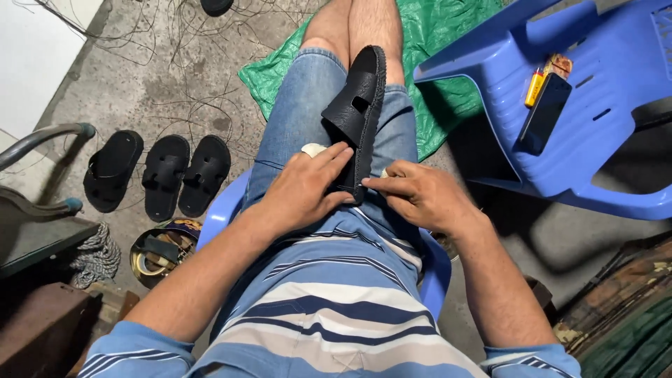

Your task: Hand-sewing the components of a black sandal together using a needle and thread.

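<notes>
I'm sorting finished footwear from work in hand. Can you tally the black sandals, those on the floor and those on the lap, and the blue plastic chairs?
Black sandals on the floor: 3
Black sandal on the lap, held by the left hand and right hand: 1
Blue plastic chairs: 2, one tipped over, one sat on
Total: 6

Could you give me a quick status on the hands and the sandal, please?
Left hand pressing the black sandal on the lap. Right hand pinching its near edge. Nothing in the way.
</notes>
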